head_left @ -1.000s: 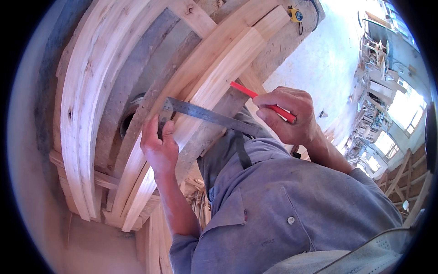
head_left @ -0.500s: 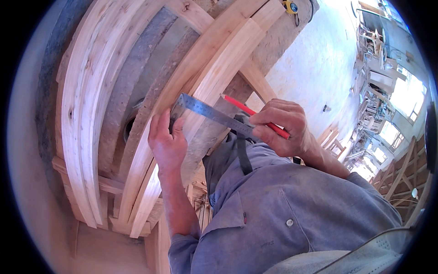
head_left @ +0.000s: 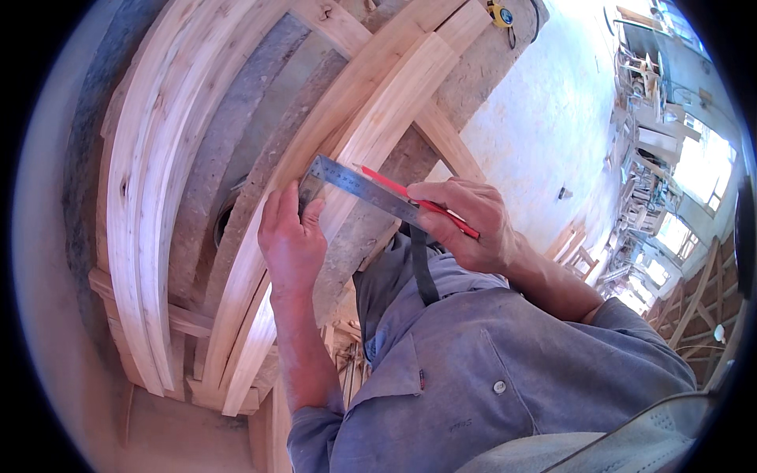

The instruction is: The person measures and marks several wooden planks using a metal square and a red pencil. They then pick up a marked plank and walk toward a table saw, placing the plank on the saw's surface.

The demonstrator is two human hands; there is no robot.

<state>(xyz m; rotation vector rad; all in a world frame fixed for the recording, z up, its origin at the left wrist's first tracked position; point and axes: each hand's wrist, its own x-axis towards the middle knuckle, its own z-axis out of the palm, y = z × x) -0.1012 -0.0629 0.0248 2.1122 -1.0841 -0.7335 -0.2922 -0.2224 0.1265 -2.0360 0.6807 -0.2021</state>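
A metal try square (head_left: 364, 188) lies across a pale wooden beam (head_left: 394, 98), its ruled blade pointing toward my body. My left hand (head_left: 292, 236) is closed round the square's stock at the beam's far side, with the fingers partly hiding it. In my right hand (head_left: 469, 217) is a red pencil (head_left: 382, 181), held between thumb and fingers. The pencil's tip is over the beam, close to the blade's edge; whether it touches the wood I cannot tell. My right fingers are at the blade's near end and cover part of it.
More long pale timbers (head_left: 142, 189) run along the left, resting on a stone-like bench with a dark round hole (head_left: 225, 225). A yellow tape measure (head_left: 501, 14) sits at the far end. A crosspiece (head_left: 449, 142) juts out to the right. Wood is stacked by the windows.
My right hand has moved left with the pencil, bringing its tip closer to the square's blade and over the beam. My left hand and the square have barely shifted.
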